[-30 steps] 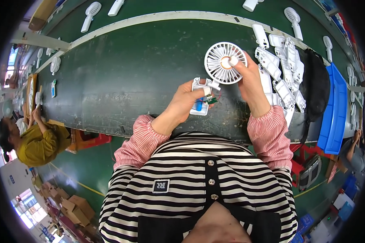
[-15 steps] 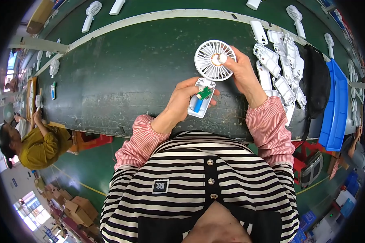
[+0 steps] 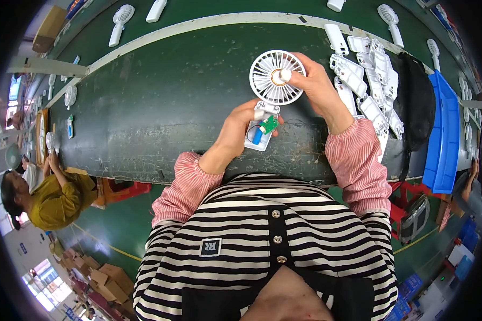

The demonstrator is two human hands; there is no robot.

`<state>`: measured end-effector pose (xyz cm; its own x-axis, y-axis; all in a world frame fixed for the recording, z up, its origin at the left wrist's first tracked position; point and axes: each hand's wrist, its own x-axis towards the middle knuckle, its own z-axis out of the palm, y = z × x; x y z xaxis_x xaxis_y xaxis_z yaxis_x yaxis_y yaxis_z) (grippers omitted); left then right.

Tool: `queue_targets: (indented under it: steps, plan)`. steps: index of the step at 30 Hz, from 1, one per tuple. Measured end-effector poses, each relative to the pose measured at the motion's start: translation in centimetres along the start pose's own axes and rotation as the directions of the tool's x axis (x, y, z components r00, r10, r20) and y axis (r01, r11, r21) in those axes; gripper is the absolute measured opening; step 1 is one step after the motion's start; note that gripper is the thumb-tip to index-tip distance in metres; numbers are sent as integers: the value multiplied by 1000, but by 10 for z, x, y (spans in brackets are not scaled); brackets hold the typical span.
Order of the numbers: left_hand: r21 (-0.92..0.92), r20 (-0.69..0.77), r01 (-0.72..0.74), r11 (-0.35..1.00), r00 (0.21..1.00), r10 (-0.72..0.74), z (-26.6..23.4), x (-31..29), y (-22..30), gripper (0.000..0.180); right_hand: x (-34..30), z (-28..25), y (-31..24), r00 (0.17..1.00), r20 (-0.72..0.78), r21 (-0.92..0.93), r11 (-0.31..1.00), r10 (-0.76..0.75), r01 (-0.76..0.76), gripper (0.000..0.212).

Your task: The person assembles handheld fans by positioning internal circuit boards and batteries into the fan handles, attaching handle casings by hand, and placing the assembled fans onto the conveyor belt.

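Note:
A small white handheld fan with a round grille [image 3: 262,88] is between my two hands. My right hand [image 3: 313,83] grips the grille by its right side, thumb over the white hub. Below it, my left hand [image 3: 238,125] holds the fan's opened handle [image 3: 265,143], fingers wrapped behind it and thumb near its top. A green circuit board [image 3: 270,124] and a blue battery [image 3: 257,137] show in the handle, with a thin dark wire beside them. My left fingers are partly hidden behind the handle.
To the right lies a heap of white handle shells [image 3: 377,75], with a black bag [image 3: 419,107] and a blue tray [image 3: 442,136] beyond. Finished-looking fans [image 3: 122,24] lie past the pale rail. A person in a yellow-green top [image 3: 59,200] sits at the far left.
The fan has shifted slightly left and up with both hands. The circuit board has turned in the handle, and the wire beside the battery now shows.

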<state>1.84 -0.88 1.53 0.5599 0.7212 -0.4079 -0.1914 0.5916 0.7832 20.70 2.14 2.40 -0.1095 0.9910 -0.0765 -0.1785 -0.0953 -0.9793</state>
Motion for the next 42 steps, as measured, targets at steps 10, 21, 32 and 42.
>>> queue_targets:
  steps: [10, 21, 32, 42]
  plan:
    - [114, 5, -116, 987, 993, 116, 1, 6, -11, 28, 3, -5, 5, 997, 50, 50, 997, 59, -62, 43]
    - [33, -201, -194, 980, 960, 197, 4, 5, -4, 17, -3, 9, 19, 921, -124, -427, 858, -368, 285, 41]
    - [-211, -163, 55, 976, 982, -91, -8, 9, 8, 24, -25, 43, 10, 609, 427, -718, 158, -669, 678, 29]
    - [-348, -89, 172, 922, 973, -215, -16, 18, -10, 26, -19, 38, 1, 592, 578, -641, 135, -562, 755, 30]
